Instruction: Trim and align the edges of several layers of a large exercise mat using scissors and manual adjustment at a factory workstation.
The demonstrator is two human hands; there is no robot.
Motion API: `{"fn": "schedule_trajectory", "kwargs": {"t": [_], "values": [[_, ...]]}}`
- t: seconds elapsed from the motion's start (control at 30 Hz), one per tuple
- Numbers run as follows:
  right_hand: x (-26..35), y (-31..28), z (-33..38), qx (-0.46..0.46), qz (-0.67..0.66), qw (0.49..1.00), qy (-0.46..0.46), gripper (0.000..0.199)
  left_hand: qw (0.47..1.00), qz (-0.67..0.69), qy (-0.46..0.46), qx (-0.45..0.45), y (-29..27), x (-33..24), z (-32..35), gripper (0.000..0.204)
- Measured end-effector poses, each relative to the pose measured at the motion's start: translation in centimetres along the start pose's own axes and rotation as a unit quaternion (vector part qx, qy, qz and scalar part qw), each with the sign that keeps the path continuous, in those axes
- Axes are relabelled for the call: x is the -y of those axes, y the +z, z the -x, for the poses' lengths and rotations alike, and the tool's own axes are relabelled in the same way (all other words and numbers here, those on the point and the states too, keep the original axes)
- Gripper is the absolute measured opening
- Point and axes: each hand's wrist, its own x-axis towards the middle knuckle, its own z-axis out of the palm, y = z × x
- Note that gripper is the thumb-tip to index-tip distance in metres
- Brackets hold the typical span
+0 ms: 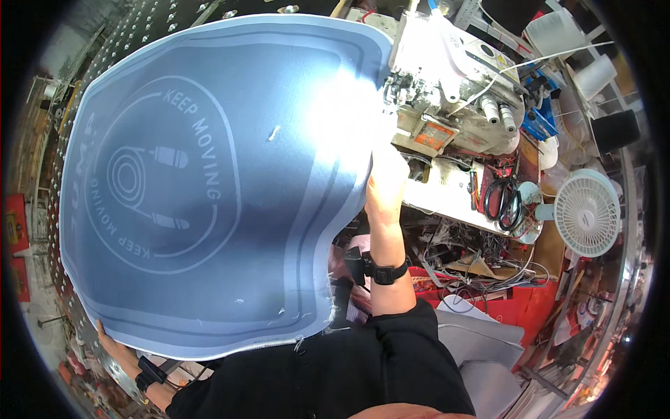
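A large blue-grey mat (pixel 269 209) with a pale printed ring design and a light border spreads over most of the left and middle of the view. Its upper right edge meets an industrial sewing machine (pixel 447 91), where a bright lamp washes out detail. Close below the machine head, my right hand (pixel 386 185) is closed at the mat's right edge; glare blurs its fingertips. At the lower left my left hand (pixel 118 349) grips the rim, some fingers hidden by the mat. Loose threads (pixel 328 300) hang from the lower right corner.
Black-handled scissors (pixel 504 202) lie on the machine's table, with a pale desk fan (pixel 586 213) to the right. Tangled cables (pixel 481 262) hang below, above a red box (pixel 530 307). A perforated dark metal surface (pixel 157 35) lies beyond the mat.
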Motion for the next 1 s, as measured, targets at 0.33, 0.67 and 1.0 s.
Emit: {"fn": "schedule_trajectory", "kwargs": {"t": [0.33, 0.67, 1.0], "values": [[2.1, -0.1, 0.9, -0.002, 0.013, 0.999, 0.037, 0.022, 0.999, -0.025, 0.030, -0.005, -0.1, -0.1, -0.3, 0.042], [1.7, -0.2, 0.5, 0.015, -0.004, 0.998, 0.054, 0.028, 0.992, -0.060, 0.068, 0.094, -1.9, 1.5, -0.8, 0.075], [1.4, 0.3, 0.5, -0.008, -0.069, 0.995, 0.072, 0.026, 0.998, -0.057, 0.040, 0.004, 2.4, -1.6, 2.4, 0.041]]}}
